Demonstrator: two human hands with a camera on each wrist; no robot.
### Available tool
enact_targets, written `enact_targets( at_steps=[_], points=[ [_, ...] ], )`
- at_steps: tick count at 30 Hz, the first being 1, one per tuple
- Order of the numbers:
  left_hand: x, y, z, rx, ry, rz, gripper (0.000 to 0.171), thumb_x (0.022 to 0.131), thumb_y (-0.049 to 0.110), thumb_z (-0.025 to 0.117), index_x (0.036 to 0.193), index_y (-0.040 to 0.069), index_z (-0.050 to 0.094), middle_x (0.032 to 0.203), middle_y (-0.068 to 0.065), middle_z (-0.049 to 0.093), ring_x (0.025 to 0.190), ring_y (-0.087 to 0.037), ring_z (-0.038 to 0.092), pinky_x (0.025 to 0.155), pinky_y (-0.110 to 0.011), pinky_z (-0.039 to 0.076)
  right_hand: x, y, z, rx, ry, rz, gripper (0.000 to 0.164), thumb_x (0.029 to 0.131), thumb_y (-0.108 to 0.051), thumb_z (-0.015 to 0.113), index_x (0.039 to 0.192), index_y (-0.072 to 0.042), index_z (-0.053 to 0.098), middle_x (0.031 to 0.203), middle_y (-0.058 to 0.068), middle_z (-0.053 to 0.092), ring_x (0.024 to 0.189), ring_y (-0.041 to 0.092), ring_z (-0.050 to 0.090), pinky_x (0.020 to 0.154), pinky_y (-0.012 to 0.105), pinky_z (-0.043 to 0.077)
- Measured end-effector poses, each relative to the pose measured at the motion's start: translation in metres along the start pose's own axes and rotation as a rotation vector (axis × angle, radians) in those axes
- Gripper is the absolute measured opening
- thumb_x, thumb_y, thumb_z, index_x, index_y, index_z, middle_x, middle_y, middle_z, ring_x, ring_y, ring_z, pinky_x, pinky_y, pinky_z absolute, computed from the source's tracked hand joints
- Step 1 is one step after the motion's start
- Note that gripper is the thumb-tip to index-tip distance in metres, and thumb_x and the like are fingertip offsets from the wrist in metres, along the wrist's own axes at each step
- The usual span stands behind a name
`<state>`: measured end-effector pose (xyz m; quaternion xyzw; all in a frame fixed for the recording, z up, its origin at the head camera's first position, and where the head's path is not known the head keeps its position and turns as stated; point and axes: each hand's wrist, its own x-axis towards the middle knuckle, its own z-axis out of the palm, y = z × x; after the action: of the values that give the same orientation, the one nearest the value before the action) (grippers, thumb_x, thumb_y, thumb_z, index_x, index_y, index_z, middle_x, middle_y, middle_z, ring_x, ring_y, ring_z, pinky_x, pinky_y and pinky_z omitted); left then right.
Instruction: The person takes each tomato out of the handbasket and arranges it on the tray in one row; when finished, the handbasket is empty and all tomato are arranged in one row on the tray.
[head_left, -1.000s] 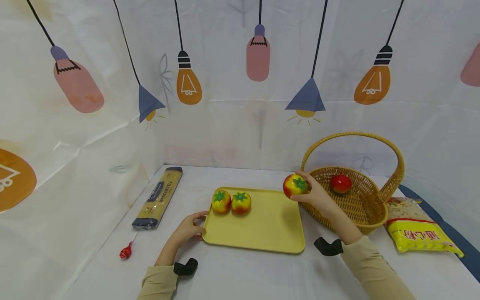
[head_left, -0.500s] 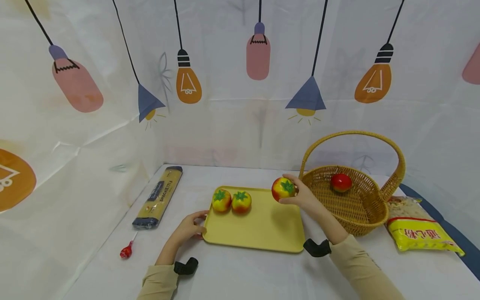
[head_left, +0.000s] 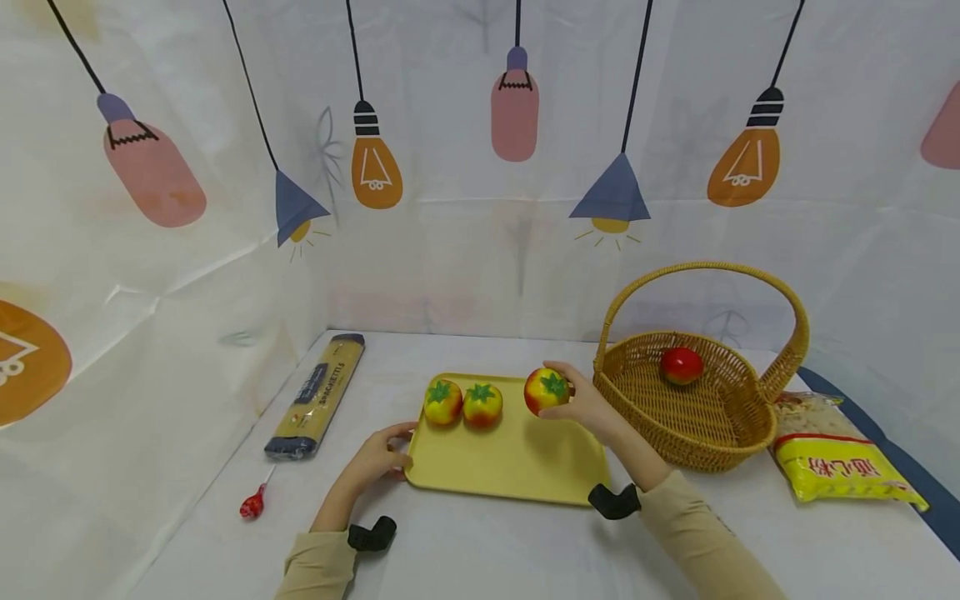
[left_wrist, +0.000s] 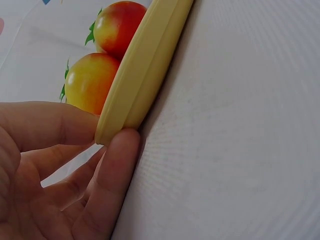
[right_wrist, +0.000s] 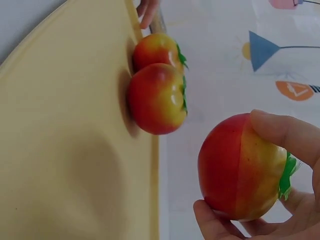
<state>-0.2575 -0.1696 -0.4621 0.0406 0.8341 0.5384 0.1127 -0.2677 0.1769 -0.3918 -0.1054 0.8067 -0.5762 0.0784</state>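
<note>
My right hand [head_left: 591, 407] holds a red-and-yellow persimmon [head_left: 542, 392] with a green leafy top, raised over the yellow tray [head_left: 498, 467]. In the right wrist view, thumb and fingers grip this persimmon [right_wrist: 235, 170] from opposite sides, apart from the tray below. Two similar persimmons, a left one [head_left: 442, 404] and a right one [head_left: 482, 407], sit side by side near the tray's back left corner. My left hand [head_left: 375, 458] is at the tray's left edge. The left wrist view has its digits pinching the tray's rim [left_wrist: 132, 95].
A wicker basket [head_left: 690, 446] with a tall handle stands at the right, a red fruit [head_left: 682, 366] inside. Beyond it lies a yellow bag [head_left: 840, 467] of food. At the left lie a spaghetti packet [head_left: 318, 396] and a red lollipop [head_left: 252, 504].
My right hand has carried its persimmon leftward and slightly lower, from beside the basket to over the tray, nearer the other two. My left hand has stayed at the tray's edge.
</note>
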Motion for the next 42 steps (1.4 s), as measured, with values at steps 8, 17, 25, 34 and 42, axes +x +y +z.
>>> enact_targets(
  at_steps=[8, 17, 25, 34, 42],
  points=[
    [0.000, 0.000, 0.001, 0.012, 0.019, 0.002, 0.062, 0.068, -0.005, 0.063, 0.129, 0.000, 0.051, 0.119, -0.019, 0.053, 0.068, -0.018, 0.052, 0.057, -0.033, 0.054, 0.007, 0.009, 0.010, -0.027, 0.015, 0.017, 0.080, 0.073, -0.007, 0.075, 0.141, -0.011, 0.034, 0.132, 0.021, 0.039, 0.113, 0.033, 0.045, 0.089, 0.040, 0.046],
    [0.008, -0.011, 0.002, 0.004, 0.016, -0.006, 0.063, 0.068, -0.006, 0.063, 0.129, 0.001, 0.051, 0.121, -0.019, 0.052, 0.070, -0.019, 0.053, 0.057, -0.034, 0.054, 0.013, 0.015, 0.020, -0.008, 0.033, 0.055, 0.080, 0.071, 0.000, 0.074, 0.141, -0.010, 0.035, 0.133, 0.024, 0.036, 0.116, 0.036, 0.043, 0.094, 0.045, 0.042],
    [0.006, -0.010, 0.000, -0.015, -0.008, 0.004, 0.063, 0.068, -0.004, 0.064, 0.130, 0.002, 0.051, 0.122, -0.019, 0.051, 0.072, -0.019, 0.054, 0.057, -0.032, 0.055, 0.020, 0.025, 0.027, -0.016, 0.050, 0.066, 0.083, 0.068, -0.003, 0.077, 0.140, -0.008, 0.037, 0.136, 0.023, 0.036, 0.121, 0.036, 0.039, 0.102, 0.050, 0.034],
    [0.006, -0.010, 0.000, -0.011, -0.014, 0.013, 0.065, 0.068, -0.003, 0.065, 0.130, 0.002, 0.050, 0.123, -0.020, 0.050, 0.072, -0.019, 0.054, 0.057, -0.033, 0.055, 0.026, 0.039, 0.036, -0.021, 0.083, 0.070, 0.080, 0.067, -0.003, 0.078, 0.138, -0.007, 0.040, 0.139, 0.020, 0.038, 0.121, 0.035, 0.040, 0.103, 0.053, 0.031],
    [0.006, -0.010, 0.000, -0.003, -0.009, 0.006, 0.065, 0.068, -0.003, 0.065, 0.131, 0.002, 0.050, 0.123, -0.020, 0.050, 0.072, -0.019, 0.054, 0.057, -0.033, 0.055, 0.030, 0.038, 0.042, 0.003, 0.079, 0.082, 0.080, 0.066, -0.001, 0.077, 0.137, -0.007, 0.041, 0.140, 0.021, 0.035, 0.122, 0.035, 0.037, 0.104, 0.053, 0.029]
  ],
)
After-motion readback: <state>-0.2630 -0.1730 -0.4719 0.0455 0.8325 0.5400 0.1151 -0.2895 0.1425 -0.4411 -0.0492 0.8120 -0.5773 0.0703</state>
